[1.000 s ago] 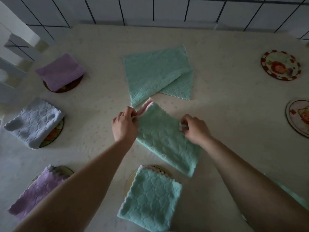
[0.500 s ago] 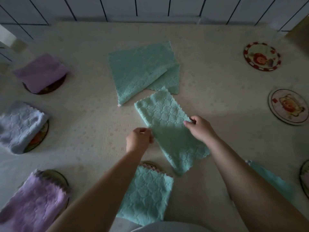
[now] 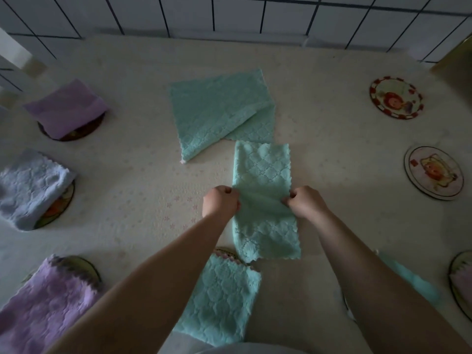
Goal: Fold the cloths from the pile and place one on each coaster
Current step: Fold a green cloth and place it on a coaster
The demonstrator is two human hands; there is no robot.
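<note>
A green cloth (image 3: pixel 263 169), folded into a long strip, lies lengthwise on the table in front of me. My left hand (image 3: pixel 221 201) pinches its left edge at the middle, and my right hand (image 3: pixel 305 201) pinches the right edge opposite. The strip bunches slightly between them. Behind it lies the pile of green cloths (image 3: pixel 214 111), loosely spread. Two bare picture coasters (image 3: pixel 396 98) (image 3: pixel 434 172) sit at the right.
Folded cloths cover coasters around me: purple (image 3: pixel 66 108), pale blue (image 3: pixel 30 185), purple (image 3: pixel 40 302), green (image 3: pixel 222 297). Another green cloth (image 3: pixel 406 277) shows behind my right forearm, and a coaster (image 3: pixel 462 282) at the right edge. A tiled wall (image 3: pixel 229 14) backs the table.
The green strip has been turned from a slant to lie straight away from me. Both hands slid to its middle and now pinch the two long edges.
</note>
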